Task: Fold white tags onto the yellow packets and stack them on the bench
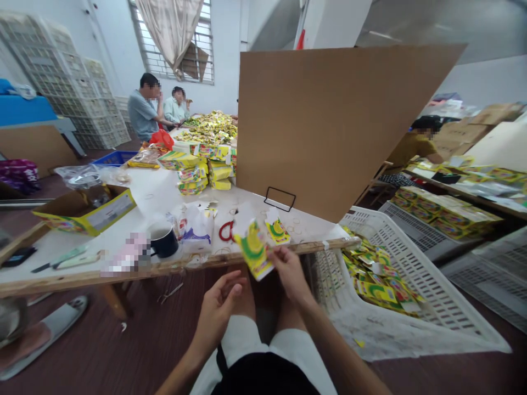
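Note:
Between thumb and fingers of my right hand (286, 269) is a yellow and green printed packet (253, 249), tilted above my lap at the table's front edge. My left hand (222, 302) is a little lower and to the left, fingers loosely curved and apart, holding nothing and not touching the packet. Another yellow packet (278, 231) lies on the table just behind the held one. Beside it are red-handled scissors (226, 231), their blades partly hidden. A thin black wire frame (280, 198) stands farther back, against a large cardboard sheet (329, 126).
At my right stands a white plastic basket (457, 299) with many loose packets (381, 280). A dark mug (163, 240), knives (78, 259) and an open yellow box (93, 211) are on the table's left. Stacked boxes (193, 178) stand behind. Several people sit farther off.

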Motion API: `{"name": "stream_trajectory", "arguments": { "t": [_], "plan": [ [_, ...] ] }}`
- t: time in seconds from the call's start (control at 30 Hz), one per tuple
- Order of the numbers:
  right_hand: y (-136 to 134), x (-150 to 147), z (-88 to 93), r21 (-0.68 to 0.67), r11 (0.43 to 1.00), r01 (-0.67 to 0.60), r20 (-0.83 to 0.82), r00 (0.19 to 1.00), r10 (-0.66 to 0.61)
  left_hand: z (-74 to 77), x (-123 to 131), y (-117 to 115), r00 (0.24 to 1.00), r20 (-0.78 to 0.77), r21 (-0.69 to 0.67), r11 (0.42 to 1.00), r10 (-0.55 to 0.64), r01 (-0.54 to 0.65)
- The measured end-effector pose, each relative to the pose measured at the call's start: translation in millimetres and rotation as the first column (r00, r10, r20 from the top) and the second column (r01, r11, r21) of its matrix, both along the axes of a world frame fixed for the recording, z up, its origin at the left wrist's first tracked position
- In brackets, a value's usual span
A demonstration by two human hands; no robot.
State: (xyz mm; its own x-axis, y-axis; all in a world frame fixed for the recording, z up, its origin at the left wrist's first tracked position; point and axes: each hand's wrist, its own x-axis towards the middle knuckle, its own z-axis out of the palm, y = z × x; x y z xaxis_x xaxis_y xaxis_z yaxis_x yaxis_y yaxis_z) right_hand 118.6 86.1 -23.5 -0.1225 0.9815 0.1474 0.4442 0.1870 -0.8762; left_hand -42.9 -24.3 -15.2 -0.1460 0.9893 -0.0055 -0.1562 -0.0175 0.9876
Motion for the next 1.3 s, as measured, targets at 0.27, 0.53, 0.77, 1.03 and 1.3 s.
{"name": "stream_trajectory", "arguments": {
  "t": [0.27,0.53,0.77,1.03,1.3],
  "plan": [
    [-80,-12,19.0,0.306,0.901,-0.308,0.427,0.89,0.16,-9.5,-11,1,0.986,-0.092,-0.034,0.99,-0.14,0.137],
    [-76,0,28.9,0.105,0.902,-0.418,0.471,0.82,0.325,1.8,-10,-6,0.91,-0.249,-0.049,0.943,-0.33,0.329],
    [-82,4,35.7,0.053,0.933,-0.357,0.214,0.916,0.338,-0.7,-8,-9,0.9,-0.155,-0.092,0.913,-0.407,0.397],
    [-91,3,35.8,0.086,0.957,-0.275,-0.089,0.955,0.283,-3.1,6,-17,0.796,0.499,-0.212,0.842,-0.342,0.495],
    [-94,5,30.0,0.176,0.984,-0.037,-0.132,0.989,0.06,-4.9,17,-8,0.844,0.464,-0.113,0.927,-0.269,0.358]
  ]
}}
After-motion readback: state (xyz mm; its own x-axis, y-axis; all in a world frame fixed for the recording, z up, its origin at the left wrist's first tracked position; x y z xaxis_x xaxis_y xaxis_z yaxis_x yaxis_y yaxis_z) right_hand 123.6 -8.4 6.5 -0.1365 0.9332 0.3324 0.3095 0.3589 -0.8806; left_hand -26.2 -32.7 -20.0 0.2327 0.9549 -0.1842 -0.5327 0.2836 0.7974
